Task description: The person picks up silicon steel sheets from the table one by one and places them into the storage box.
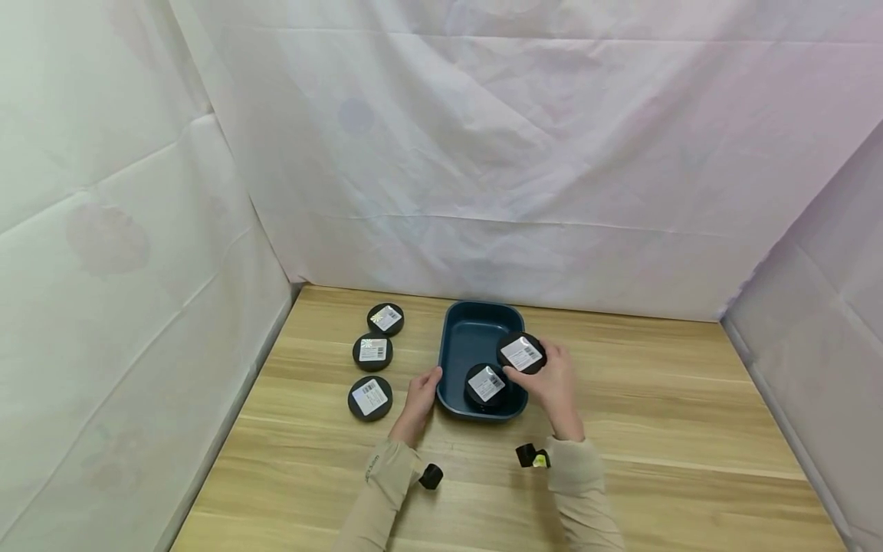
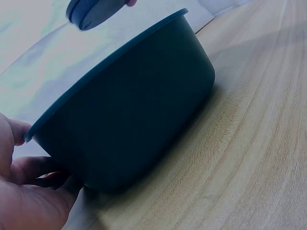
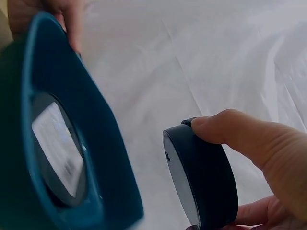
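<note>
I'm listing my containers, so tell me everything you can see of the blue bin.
The bin is dark teal-blue, probably plastic, with an open top, rounded corners and a lipped rim. It stands upright on the wooden table, its long sides running front to back. The left hand holds its left side, and a labelled black disc lies inside, toward the near end.

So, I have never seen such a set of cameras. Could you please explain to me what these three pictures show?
There is no machine: you see a person's bare left hand and right hand. The wide picture is taken from the head, the other two from the left and right wrists. On the wooden table stands a blue box with a black disc visible inside; three more discs lie left of it. The left hand holds the box's side; the right holds another disc, raised near its right edge.
</note>
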A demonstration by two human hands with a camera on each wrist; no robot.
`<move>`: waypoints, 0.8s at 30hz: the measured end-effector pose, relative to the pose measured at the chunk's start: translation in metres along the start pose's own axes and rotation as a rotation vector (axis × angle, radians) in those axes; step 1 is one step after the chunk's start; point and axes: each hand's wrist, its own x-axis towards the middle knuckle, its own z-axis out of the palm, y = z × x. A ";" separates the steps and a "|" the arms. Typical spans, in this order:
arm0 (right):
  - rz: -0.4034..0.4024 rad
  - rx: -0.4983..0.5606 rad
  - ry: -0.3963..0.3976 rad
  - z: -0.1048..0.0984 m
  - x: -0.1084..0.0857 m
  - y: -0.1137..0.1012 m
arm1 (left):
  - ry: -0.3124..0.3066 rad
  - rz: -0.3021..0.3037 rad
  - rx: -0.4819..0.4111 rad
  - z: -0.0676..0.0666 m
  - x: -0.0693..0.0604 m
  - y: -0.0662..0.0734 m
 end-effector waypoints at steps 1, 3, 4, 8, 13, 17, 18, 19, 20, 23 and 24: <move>-0.013 0.005 -0.003 0.003 -0.001 -0.001 | 0.000 0.000 -0.002 0.000 0.000 0.000; -0.038 -0.002 -0.008 0.010 -0.003 -0.002 | -0.003 -0.002 -0.008 0.000 0.001 0.000; -0.048 -0.012 -0.013 0.013 -0.004 -0.002 | -0.004 0.001 -0.006 0.000 0.001 0.000; -0.056 -0.032 -0.050 0.023 -0.007 -0.002 | -0.006 0.005 -0.004 0.000 0.000 0.000; -0.034 -0.041 -0.089 0.030 -0.009 -0.001 | -0.010 0.004 -0.001 -0.001 -0.001 0.001; -0.046 -0.044 -0.091 0.034 -0.010 0.000 | -0.009 0.003 -0.008 -0.001 -0.001 0.001; -0.048 -0.044 -0.094 0.036 -0.010 0.000 | -0.008 0.002 -0.013 -0.001 0.000 0.001; -0.052 -0.043 -0.095 0.037 -0.011 0.001 | -0.008 0.005 -0.012 -0.001 0.000 0.001; -0.053 -0.040 -0.098 0.038 -0.011 0.002 | -0.007 0.003 -0.016 -0.001 0.001 0.001; -0.066 -0.053 -0.112 0.043 -0.011 0.005 | -0.007 0.000 -0.016 -0.001 0.001 -0.001; -0.075 -0.059 -0.115 0.045 -0.011 0.007 | -0.008 -0.001 -0.014 -0.001 0.001 -0.001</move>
